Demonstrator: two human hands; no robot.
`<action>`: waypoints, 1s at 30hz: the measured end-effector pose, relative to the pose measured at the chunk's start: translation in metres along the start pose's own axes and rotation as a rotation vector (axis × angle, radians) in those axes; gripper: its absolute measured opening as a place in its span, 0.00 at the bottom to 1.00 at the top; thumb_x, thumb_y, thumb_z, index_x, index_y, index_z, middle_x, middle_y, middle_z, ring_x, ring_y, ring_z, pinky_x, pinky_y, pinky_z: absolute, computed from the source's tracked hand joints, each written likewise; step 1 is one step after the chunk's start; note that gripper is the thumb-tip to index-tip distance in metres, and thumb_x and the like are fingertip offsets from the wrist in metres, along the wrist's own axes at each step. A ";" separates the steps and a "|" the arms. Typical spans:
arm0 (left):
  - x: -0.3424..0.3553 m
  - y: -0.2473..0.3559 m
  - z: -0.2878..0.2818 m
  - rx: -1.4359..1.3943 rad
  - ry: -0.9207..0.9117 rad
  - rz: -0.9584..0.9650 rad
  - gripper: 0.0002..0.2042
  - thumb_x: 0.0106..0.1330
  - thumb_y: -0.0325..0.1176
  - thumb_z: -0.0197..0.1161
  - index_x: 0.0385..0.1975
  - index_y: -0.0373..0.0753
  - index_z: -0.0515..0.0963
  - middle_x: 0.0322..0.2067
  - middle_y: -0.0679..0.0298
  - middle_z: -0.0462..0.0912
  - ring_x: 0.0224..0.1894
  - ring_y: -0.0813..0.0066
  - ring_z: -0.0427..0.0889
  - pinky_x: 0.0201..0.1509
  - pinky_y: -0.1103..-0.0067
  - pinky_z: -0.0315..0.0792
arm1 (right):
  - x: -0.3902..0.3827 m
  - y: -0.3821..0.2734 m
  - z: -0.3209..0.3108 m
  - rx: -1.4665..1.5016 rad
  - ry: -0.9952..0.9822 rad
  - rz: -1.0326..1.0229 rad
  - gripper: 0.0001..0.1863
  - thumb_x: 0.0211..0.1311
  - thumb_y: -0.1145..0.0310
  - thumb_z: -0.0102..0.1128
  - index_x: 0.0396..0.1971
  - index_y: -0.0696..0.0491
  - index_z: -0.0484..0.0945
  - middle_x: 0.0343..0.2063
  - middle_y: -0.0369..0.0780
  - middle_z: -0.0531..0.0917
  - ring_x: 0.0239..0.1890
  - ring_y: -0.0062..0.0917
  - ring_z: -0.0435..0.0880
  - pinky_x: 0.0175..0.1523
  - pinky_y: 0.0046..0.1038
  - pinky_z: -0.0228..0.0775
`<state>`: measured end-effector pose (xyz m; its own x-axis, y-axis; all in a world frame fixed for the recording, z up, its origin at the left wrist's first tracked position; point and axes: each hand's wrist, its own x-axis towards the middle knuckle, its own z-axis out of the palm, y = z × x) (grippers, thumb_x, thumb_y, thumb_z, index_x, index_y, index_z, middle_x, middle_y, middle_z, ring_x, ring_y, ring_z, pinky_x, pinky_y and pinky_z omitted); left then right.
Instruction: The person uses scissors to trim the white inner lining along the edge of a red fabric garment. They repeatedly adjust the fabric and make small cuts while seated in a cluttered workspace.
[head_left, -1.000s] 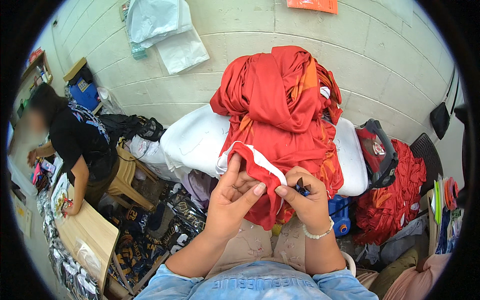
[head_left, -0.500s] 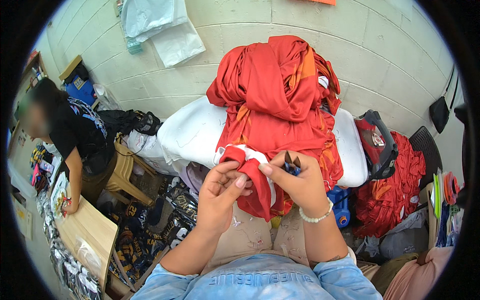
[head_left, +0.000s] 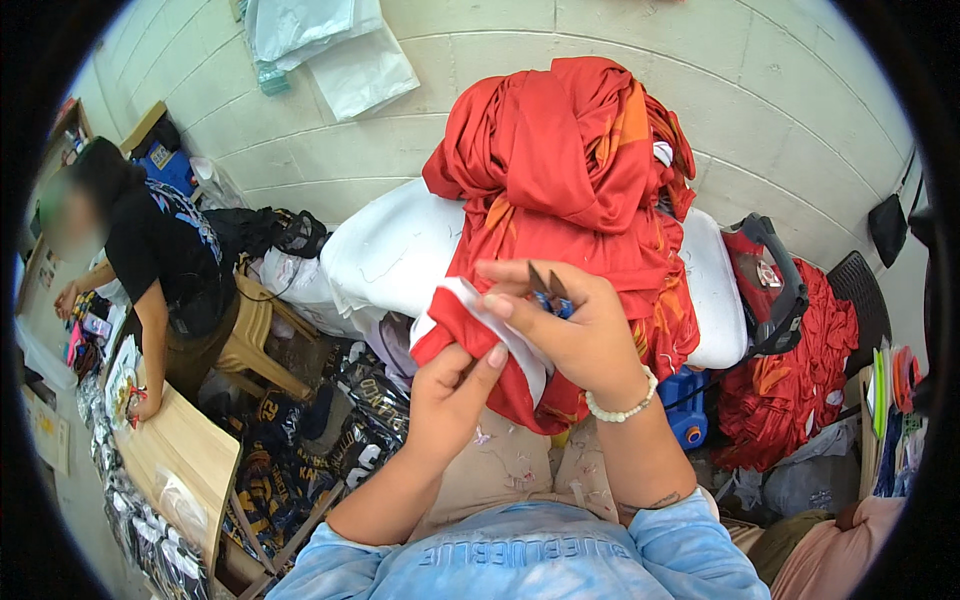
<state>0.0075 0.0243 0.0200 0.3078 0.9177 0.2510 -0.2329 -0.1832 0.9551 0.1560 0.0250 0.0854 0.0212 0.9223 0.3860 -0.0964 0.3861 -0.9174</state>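
Observation:
My left hand [head_left: 450, 405] pinches the edge of a red garment with a white band [head_left: 445, 328] between thumb and fingers, above my lap. My right hand [head_left: 580, 335], wearing a pale bead bracelet, is closed around a small pair of thread snips [head_left: 541, 284]. Their dark blades point up and away from me, with a bit of blue handle showing. Thumb and fingertips of that hand are also at the white band. The garment hangs from a large heap of red and orange fabric [head_left: 560, 150] in front of me.
The heap lies on a white padded board [head_left: 385, 250] against the block wall. To the right are a black-and-red case [head_left: 765, 285], a blue container [head_left: 685, 410] and more red fabric [head_left: 785, 370]. At left, a person [head_left: 165, 270] leans over a wooden board [head_left: 180, 470] beside a chair [head_left: 255, 335].
My left hand has shifted its grip and turned the garment edge, so more of the white band shows. My right hand has moved slightly left. The person at left has raised one hand into view.

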 end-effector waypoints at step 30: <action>-0.006 -0.012 -0.021 -0.215 -0.075 -0.069 0.19 0.68 0.37 0.55 0.54 0.32 0.68 0.47 0.59 0.78 0.46 0.71 0.80 0.50 0.74 0.76 | -0.021 0.023 0.004 -0.296 0.027 0.036 0.08 0.54 0.73 0.66 0.31 0.59 0.80 0.27 0.36 0.82 0.29 0.13 0.75 0.36 0.18 0.68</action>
<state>-0.0106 0.0285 0.0040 0.3958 0.8952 0.2051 -0.3977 -0.0342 0.9169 0.1497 0.0144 0.0564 0.0495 0.9342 0.3533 0.1966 0.3377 -0.9205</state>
